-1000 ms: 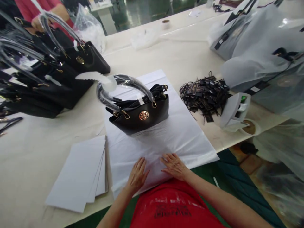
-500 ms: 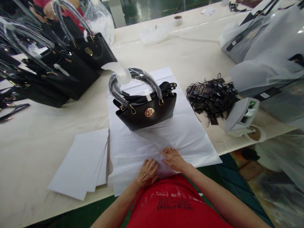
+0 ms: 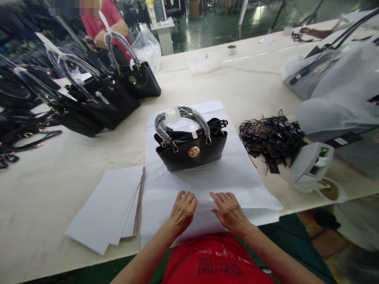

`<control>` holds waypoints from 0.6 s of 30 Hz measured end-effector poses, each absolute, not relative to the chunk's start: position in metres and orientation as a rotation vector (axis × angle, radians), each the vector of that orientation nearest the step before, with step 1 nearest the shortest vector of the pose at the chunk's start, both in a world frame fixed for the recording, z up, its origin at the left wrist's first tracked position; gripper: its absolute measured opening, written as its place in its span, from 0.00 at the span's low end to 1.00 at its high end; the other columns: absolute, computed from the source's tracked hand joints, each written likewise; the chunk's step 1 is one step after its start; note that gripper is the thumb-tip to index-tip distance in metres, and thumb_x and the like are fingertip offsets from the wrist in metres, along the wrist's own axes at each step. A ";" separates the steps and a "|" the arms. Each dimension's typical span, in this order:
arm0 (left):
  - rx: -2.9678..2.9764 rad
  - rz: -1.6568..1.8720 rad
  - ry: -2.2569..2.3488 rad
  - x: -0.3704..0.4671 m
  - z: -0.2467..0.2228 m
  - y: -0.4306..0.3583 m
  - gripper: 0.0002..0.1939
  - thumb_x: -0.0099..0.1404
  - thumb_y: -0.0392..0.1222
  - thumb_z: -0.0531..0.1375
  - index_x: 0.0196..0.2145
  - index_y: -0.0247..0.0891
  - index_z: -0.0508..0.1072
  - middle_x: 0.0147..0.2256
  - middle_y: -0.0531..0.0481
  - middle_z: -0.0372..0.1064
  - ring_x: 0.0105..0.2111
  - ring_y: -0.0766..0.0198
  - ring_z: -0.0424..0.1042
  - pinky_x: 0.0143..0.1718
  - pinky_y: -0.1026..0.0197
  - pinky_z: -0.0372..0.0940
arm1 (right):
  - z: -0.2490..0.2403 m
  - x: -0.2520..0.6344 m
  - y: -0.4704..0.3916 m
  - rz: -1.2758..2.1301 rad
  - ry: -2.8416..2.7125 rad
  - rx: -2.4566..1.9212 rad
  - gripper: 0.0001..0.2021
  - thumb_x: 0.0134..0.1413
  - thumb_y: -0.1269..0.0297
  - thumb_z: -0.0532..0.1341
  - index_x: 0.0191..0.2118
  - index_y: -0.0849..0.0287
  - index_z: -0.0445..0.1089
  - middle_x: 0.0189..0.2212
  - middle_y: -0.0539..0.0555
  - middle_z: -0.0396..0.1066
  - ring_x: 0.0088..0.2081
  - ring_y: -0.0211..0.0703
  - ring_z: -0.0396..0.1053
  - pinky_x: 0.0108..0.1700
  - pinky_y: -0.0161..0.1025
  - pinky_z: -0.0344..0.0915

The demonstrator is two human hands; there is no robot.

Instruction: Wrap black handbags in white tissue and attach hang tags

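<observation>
A small black handbag [image 3: 204, 156] stands upright on a white paper sheet [image 3: 237, 181], its round gold emblem facing me. Clear plastic wraps its curved handles [image 3: 194, 113]. In front of the bag, my left hand [image 3: 183, 211] curls its fingers on the near part of the sheet. My right hand [image 3: 229, 211] is beside it, with its fingers over a raised crease and the thumb on the near side. Both hands appear to pinch the paper, though the fingertip contact is partly hidden. Neither hand touches the bag.
White cards [image 3: 109, 205] lie stacked at left. Black hang tags [image 3: 268, 138] are heaped at right beside a grey-white tape dispenser [image 3: 312, 165]. More black handbags [image 3: 142, 81] stand back left, near a person in red [image 3: 111, 19]. Plastic-covered bags [image 3: 334, 86] line the right side.
Both my hands have risen from lying on the sheet's near part, and a crease now runs between them. The view has tilted up, showing more of the person in red. The handbag stays in place.
</observation>
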State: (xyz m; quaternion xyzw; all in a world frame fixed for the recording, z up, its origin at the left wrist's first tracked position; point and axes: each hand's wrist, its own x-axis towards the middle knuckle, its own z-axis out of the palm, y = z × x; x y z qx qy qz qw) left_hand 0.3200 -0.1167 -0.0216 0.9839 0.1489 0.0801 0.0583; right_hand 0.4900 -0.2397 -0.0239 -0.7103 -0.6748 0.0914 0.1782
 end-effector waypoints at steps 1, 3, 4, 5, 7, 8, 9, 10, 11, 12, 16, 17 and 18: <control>3.000 0.296 0.465 0.326 -0.005 -0.107 0.11 0.62 0.26 0.47 0.31 0.35 0.66 0.34 0.45 0.68 0.36 0.60 0.65 0.45 0.54 0.59 | -0.016 0.494 -0.234 0.141 -1.903 -2.009 0.18 0.52 0.72 0.57 0.50 0.66 0.64 0.37 0.60 0.72 0.37 0.48 0.65 0.42 0.45 0.57; 3.032 0.405 0.482 0.338 0.027 -0.086 0.11 0.63 0.26 0.47 0.30 0.34 0.66 0.33 0.45 0.68 0.35 0.60 0.66 0.44 0.55 0.59 | 0.000 0.505 -0.217 -0.022 -1.887 -1.968 0.12 0.52 0.77 0.54 0.43 0.65 0.68 0.31 0.57 0.72 0.33 0.45 0.65 0.38 0.42 0.56; 3.048 0.447 0.487 0.343 0.042 -0.076 0.11 0.63 0.27 0.47 0.30 0.34 0.67 0.33 0.46 0.69 0.35 0.61 0.66 0.44 0.55 0.59 | 0.009 0.510 -0.207 -0.069 -1.880 -1.939 0.11 0.53 0.77 0.53 0.39 0.64 0.69 0.29 0.56 0.71 0.31 0.44 0.64 0.36 0.41 0.55; 3.067 0.473 0.497 0.347 0.057 -0.066 0.11 0.63 0.27 0.47 0.30 0.34 0.67 0.33 0.46 0.69 0.34 0.61 0.66 0.44 0.55 0.59 | 0.019 0.516 -0.196 -0.103 -1.877 -1.914 0.10 0.54 0.77 0.52 0.36 0.62 0.69 0.28 0.55 0.71 0.30 0.43 0.64 0.35 0.40 0.55; 3.124 0.480 0.549 0.354 0.082 -0.050 0.10 0.63 0.27 0.48 0.30 0.34 0.67 0.33 0.46 0.69 0.34 0.60 0.67 0.44 0.55 0.58 | 0.038 0.526 -0.173 -0.155 -1.878 -1.882 0.10 0.55 0.76 0.52 0.34 0.61 0.69 0.27 0.54 0.71 0.29 0.42 0.63 0.34 0.39 0.54; 3.154 0.472 0.599 0.358 0.093 -0.045 0.10 0.63 0.27 0.49 0.30 0.34 0.68 0.33 0.45 0.69 0.35 0.59 0.67 0.44 0.54 0.58 | 0.047 0.530 -0.162 -0.177 -1.878 -1.874 0.10 0.56 0.75 0.52 0.33 0.61 0.70 0.27 0.54 0.71 0.29 0.42 0.63 0.34 0.39 0.54; 3.174 0.467 0.660 0.362 0.101 -0.042 0.08 0.62 0.28 0.50 0.33 0.33 0.68 0.35 0.44 0.70 0.36 0.58 0.67 0.44 0.53 0.58 | 0.055 0.534 -0.152 -0.191 -1.881 -1.871 0.09 0.55 0.75 0.53 0.34 0.61 0.70 0.27 0.54 0.71 0.30 0.42 0.63 0.34 0.38 0.54; 3.182 0.469 0.714 0.367 0.107 -0.041 0.07 0.62 0.30 0.52 0.37 0.32 0.68 0.37 0.42 0.70 0.39 0.56 0.67 0.45 0.51 0.58 | 0.062 0.537 -0.144 -0.192 -1.887 -1.871 0.09 0.55 0.75 0.53 0.34 0.61 0.70 0.28 0.54 0.71 0.30 0.42 0.63 0.34 0.38 0.54; 3.178 0.474 0.754 0.372 0.110 -0.040 0.11 0.61 0.32 0.54 0.43 0.31 0.67 0.41 0.40 0.69 0.42 0.54 0.66 0.47 0.50 0.57 | 0.067 0.540 -0.136 -0.180 -1.895 -1.874 0.08 0.54 0.75 0.54 0.34 0.61 0.70 0.28 0.54 0.71 0.30 0.42 0.64 0.34 0.38 0.54; 3.164 0.478 0.785 0.378 0.111 -0.041 0.18 0.61 0.34 0.56 0.49 0.30 0.64 0.45 0.39 0.68 0.46 0.52 0.65 0.48 0.48 0.56 | 0.072 0.542 -0.130 -0.155 -1.905 -1.879 0.08 0.54 0.75 0.54 0.34 0.61 0.70 0.28 0.54 0.71 0.30 0.42 0.64 0.34 0.38 0.54; 3.075 0.276 0.965 0.400 0.098 -0.035 0.14 0.63 0.34 0.55 0.47 0.33 0.67 0.37 0.42 0.70 0.39 0.54 0.67 0.42 0.51 0.59 | 0.088 0.552 -0.116 0.013 -1.851 -1.816 0.07 0.52 0.73 0.55 0.35 0.59 0.69 0.30 0.54 0.70 0.33 0.42 0.66 0.37 0.38 0.59; 3.059 0.213 1.003 0.404 0.094 -0.031 0.09 0.64 0.34 0.53 0.41 0.34 0.70 0.33 0.44 0.69 0.36 0.56 0.68 0.38 0.54 0.60 | 0.093 0.555 -0.112 0.025 -1.793 -1.752 0.07 0.52 0.71 0.57 0.38 0.59 0.68 0.34 0.55 0.70 0.37 0.44 0.67 0.40 0.39 0.60; 3.055 0.174 1.017 0.407 0.090 -0.027 0.09 0.64 0.33 0.51 0.35 0.35 0.71 0.30 0.45 0.68 0.33 0.57 0.67 0.36 0.55 0.60 | 0.100 0.559 -0.106 0.014 -1.726 -1.679 0.11 0.51 0.68 0.59 0.42 0.59 0.67 0.39 0.57 0.69 0.42 0.46 0.66 0.44 0.40 0.61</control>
